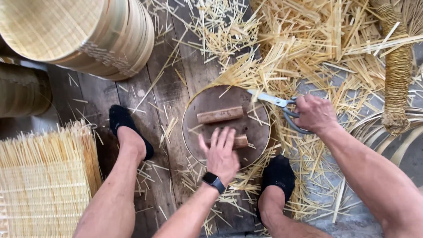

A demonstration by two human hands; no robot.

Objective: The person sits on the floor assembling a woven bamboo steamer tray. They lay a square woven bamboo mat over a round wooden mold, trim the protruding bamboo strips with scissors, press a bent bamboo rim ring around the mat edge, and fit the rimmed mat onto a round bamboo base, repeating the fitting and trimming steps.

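L hand [221, 155] flat on round disc [207, 99] — R hand [313, 113] grips scissors [277, 102]

Wood, bamboo, steel, cloth.
Round disc [211, 99] of dark, matt, worn wood under left hand [221, 155], with two rough pale wooden blocks [220, 115]; scissors [276, 102] in right hand [313, 113] of bright, smooth metal. Dry, pale, matt bamboo slivers [304, 48] over weathered, cracked floor planks [169, 88]. Smooth woven bamboo steamer stack [105, 39]; coarse wound fibre rope handle [396, 66]; matt black cloth socks [121, 119]; glossy black wristwatch [213, 180].
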